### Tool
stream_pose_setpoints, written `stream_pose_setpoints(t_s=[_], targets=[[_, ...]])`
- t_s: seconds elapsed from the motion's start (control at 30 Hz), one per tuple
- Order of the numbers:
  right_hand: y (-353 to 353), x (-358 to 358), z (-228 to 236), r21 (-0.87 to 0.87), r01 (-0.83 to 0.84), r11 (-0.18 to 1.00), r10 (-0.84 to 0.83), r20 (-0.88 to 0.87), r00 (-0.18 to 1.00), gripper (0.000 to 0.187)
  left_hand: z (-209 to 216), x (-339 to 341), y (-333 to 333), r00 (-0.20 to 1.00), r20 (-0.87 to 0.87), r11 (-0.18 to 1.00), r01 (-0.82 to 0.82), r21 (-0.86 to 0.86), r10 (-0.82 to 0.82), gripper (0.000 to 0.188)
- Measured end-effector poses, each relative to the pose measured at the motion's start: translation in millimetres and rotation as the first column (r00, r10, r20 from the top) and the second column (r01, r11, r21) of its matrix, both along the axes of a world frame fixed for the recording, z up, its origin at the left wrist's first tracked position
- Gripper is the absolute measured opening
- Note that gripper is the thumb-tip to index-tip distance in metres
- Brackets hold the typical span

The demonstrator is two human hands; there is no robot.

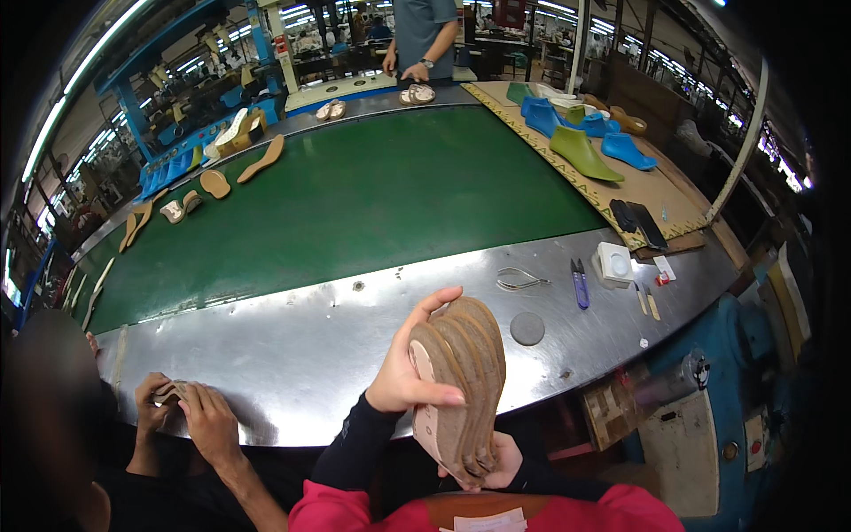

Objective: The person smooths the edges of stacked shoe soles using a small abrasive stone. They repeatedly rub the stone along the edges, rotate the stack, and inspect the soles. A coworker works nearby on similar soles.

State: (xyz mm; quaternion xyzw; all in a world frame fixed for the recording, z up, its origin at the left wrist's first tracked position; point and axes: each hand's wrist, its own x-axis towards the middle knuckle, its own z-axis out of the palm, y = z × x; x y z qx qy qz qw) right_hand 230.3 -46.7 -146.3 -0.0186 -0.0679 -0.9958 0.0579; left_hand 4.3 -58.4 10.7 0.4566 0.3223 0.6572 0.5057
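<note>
In front of my chest I hold a stack of several brown shoe insoles (479,377) upright, the one on the left showing a pale pinkish face. My left hand (397,368) is closed around the upper part, thumb across the pale face and fingers behind. Lower down, my right hand (507,461) grips the bottom end of the stack; part of its fingers is hidden behind the insoles. Just right of the stack, a round grey disc (527,329) lies on the metal table edge (355,328).
Pliers (523,279), purple thread snips (580,284) and a white box (613,263) lie to the right. Blue and green shoe lasts (585,152) stand beyond. Loose soles (262,160) rest on the green belt (355,195). At left, a co-worker's hands (208,421) hold a small piece.
</note>
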Motion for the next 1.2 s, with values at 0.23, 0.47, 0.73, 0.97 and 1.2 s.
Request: stream_pose_setpoints(t_s=[0.23, 0.47, 0.73, 0.97, 1.2], targets=[[0.9, 15.4, -6.5, 0.117, 0.174, 0.978, -0.189, 0.136, 0.972, 0.047, 20.5, 30.6, -22.0, 0.962, -0.261, 0.984, -0.042, 0.172, 0.087, 0.112], [-5.5, 27.5, -6.5, 0.192, 0.211, 0.958, -0.255, 0.245, 0.935, 0.048, 22.3, 44.2, -26.7, 0.963, -0.266, 0.988, -0.007, 0.156, 0.049, 0.116], [-18.5, 45.1, -12.1, 0.252, 0.368, 0.895, -0.429, 0.264, 0.864, 0.048, 12.3, 67.0, -26.7, 0.966, -0.207, 0.933, -0.075, 0.352, 0.156, 0.084], [-27.3, 52.6, -5.8, 0.22, 0.453, 0.864, -0.497, 0.234, 0.835, 0.046, 14.1, 82.0, -37.2, 0.933, -0.254, 0.942, -0.18, 0.283, 0.255, 0.052], [-32.9, 58.0, -9.0, 0.13, 0.435, 0.891, -0.454, 0.264, 0.851, 0.043, 9.7, 97.1, -40.9, 0.91, -0.212, 0.907, -0.283, 0.31, 0.357, 0.042]])
